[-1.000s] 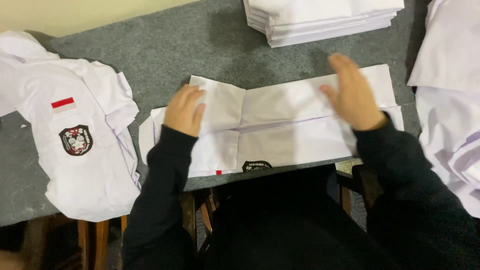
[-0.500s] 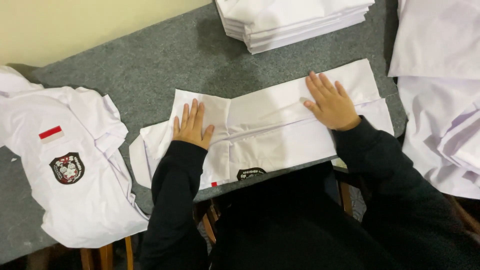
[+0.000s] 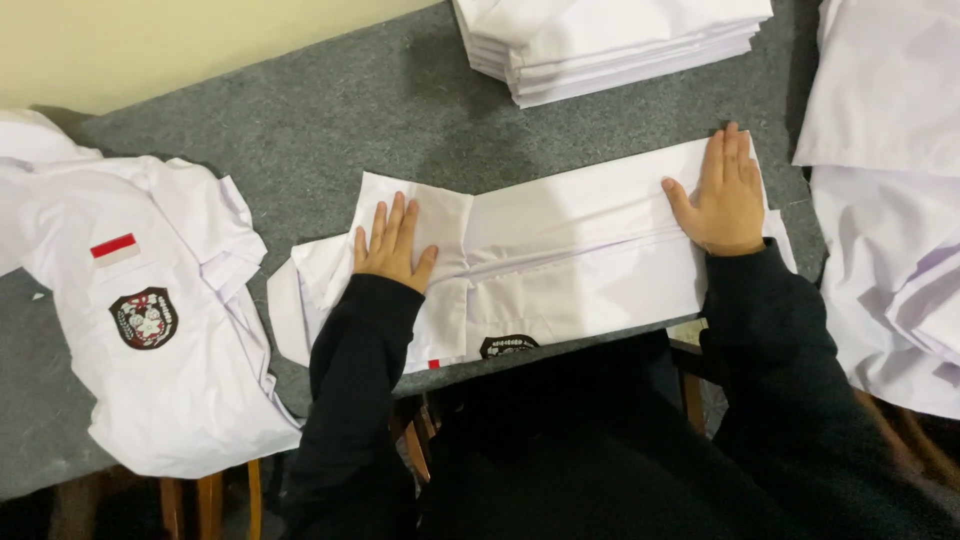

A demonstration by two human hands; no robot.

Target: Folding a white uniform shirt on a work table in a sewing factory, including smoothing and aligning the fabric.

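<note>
A white shirt lies face down on the grey table, folded into a long narrow band, with a dark badge peeking out at its near edge. My left hand rests flat on the shirt's left end near the collar, fingers spread. Flat on the far right end of the same shirt is my right hand. Neither hand grips anything. Dark sleeves cover both of my arms.
An unfolded white shirt with a red-white patch and a dark badge lies at the left, hanging over the table edge. A stack of folded white shirts sits at the back. More white shirts are piled at the right.
My right hand has slid further right along the folded shirt to its end. My left hand has stayed near the collar, now lying flat with fingers apart.
</note>
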